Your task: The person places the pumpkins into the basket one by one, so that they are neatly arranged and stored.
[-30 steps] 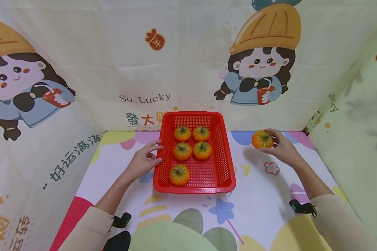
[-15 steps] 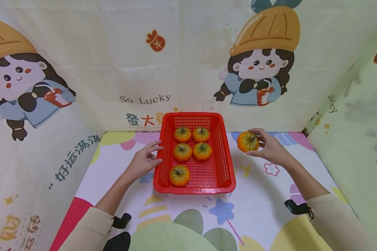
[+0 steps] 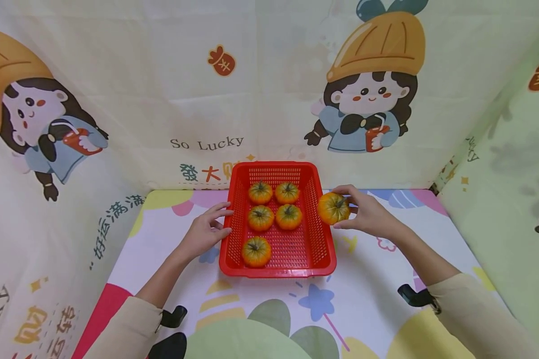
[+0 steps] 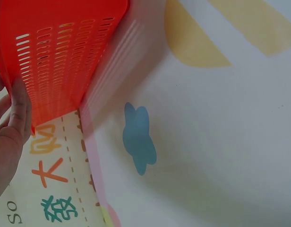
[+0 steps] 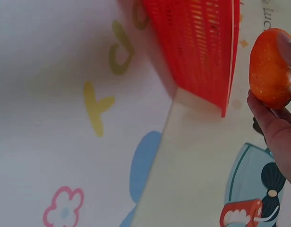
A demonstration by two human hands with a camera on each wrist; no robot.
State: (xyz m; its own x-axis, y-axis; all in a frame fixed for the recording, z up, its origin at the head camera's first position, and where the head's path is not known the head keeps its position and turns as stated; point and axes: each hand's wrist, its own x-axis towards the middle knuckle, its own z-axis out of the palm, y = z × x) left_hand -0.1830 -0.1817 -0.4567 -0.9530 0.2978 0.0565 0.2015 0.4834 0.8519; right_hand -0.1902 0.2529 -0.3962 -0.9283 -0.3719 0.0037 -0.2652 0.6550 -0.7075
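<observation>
My right hand (image 3: 370, 214) holds a small orange pumpkin (image 3: 334, 208) between thumb and fingers, at the right rim of a red plastic basket (image 3: 278, 270). In the right wrist view the pumpkin (image 5: 269, 71) is raised, with fingers around its side and underside. My left hand (image 3: 204, 232) grips the basket's left rim. The left wrist view shows its fingers (image 4: 19, 106) against the basket's outer wall (image 4: 65, 56). Inside the basket, small pumpkins stand in two columns: two at the back, two in the middle, and one pumpkin (image 3: 256, 252) at the front left.
The table (image 3: 364, 309) has a printed cloth with coloured shapes. Behind it, a cream printed backdrop (image 3: 278, 99) rises close to the basket's far edge, and a side sheet (image 3: 512, 209) stands at the right. Bare basket floor (image 3: 289, 249) shows at the front right.
The right hand has carried its pumpkin leftward from over the table to the basket's right rim. The left hand and the basket have stayed in place.
</observation>
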